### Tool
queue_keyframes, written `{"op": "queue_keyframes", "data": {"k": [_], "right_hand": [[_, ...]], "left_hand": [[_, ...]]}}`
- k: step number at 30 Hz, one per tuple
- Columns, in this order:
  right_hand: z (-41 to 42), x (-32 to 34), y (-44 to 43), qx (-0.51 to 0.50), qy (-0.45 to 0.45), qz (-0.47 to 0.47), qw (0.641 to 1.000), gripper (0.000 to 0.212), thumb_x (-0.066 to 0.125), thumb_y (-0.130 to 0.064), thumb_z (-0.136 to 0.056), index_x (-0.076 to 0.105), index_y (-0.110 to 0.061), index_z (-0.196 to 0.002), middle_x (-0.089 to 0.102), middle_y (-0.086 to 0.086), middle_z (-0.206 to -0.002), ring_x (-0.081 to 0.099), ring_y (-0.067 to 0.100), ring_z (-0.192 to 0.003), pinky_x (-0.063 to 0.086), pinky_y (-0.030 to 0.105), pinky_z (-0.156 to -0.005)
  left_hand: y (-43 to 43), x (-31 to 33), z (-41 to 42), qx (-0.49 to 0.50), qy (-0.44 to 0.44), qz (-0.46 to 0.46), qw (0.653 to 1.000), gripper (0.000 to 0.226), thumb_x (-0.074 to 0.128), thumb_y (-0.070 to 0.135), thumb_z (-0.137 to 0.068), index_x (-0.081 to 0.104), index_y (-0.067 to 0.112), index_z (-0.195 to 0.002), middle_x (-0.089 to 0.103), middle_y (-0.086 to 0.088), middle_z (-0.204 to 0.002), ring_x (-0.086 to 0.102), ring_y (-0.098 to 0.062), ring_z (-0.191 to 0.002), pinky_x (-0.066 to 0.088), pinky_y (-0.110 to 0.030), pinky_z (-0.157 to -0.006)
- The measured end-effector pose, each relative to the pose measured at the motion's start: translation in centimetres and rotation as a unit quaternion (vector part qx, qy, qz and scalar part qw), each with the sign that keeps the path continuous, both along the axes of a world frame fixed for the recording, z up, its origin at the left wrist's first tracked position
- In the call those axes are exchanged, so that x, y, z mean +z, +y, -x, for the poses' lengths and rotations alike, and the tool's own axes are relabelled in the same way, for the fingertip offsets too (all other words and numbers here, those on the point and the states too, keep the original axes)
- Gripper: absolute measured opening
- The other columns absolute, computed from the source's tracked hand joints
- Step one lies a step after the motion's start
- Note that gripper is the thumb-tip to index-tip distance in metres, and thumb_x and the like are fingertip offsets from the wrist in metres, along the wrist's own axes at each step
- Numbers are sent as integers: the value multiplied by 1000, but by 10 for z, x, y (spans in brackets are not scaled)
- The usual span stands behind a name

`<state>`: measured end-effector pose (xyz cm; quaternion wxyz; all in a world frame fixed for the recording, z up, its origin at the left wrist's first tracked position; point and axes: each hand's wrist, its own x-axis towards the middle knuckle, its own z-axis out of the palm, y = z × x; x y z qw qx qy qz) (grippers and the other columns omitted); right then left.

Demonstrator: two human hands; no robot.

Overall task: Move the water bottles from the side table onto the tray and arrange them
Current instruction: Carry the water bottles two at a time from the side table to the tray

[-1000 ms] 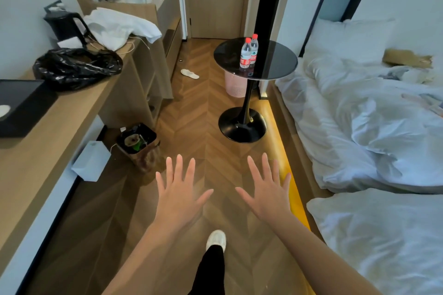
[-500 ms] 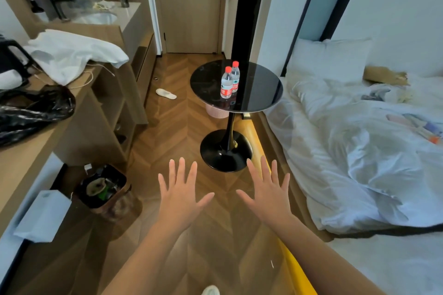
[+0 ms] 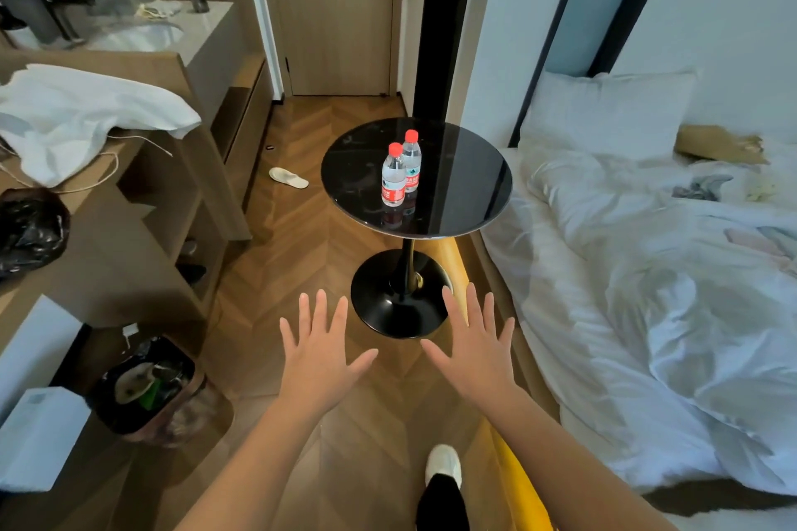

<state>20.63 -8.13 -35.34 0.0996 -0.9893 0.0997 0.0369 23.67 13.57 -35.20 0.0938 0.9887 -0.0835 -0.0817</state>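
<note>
Two clear water bottles with red caps stand upright side by side on a round black side table: the nearer bottle and the farther bottle. My left hand and my right hand are held out flat, fingers spread, palms down, holding nothing. Both hands hover above the floor, well short of the tabletop and lower in the view. No tray is in view.
A wooden desk runs along the left with a white towel and a black bag. A bin stands on the floor beside it. An unmade bed fills the right. A slipper lies on the floor.
I have walked forward down the aisle: the side table and bottles are nearer and larger. My hands stay spread and hold nothing. The dark flat thing on the desk has left the view.
</note>
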Motion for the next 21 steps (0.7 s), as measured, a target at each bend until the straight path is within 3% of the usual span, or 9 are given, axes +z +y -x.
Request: {"op": "queue_keyframes", "data": {"k": [15,21], "right_hand": [[-213,7,-121,99,18,27,995,79,33,-67,-94,-5,-36,-155,-10,5,-165,-11,34,-150,3,62,-118],[-262,-10,-132,115,47,36,992,80,35,-67,-93,-6,-36,-155,-9,4,-165,-11,34,-150,4,62,-119]], "left_hand": [[-118,-6,-168,106,9,57,993,87,35,69,-89,1,23,-155,-13,-7,-162,-23,-28,-146,-6,-56,-117],[-131,-16,-210,83,2,46,995,83,41,61,-92,2,24,-155,-8,-5,-162,-19,-27,-147,-4,-54,-118]]}}
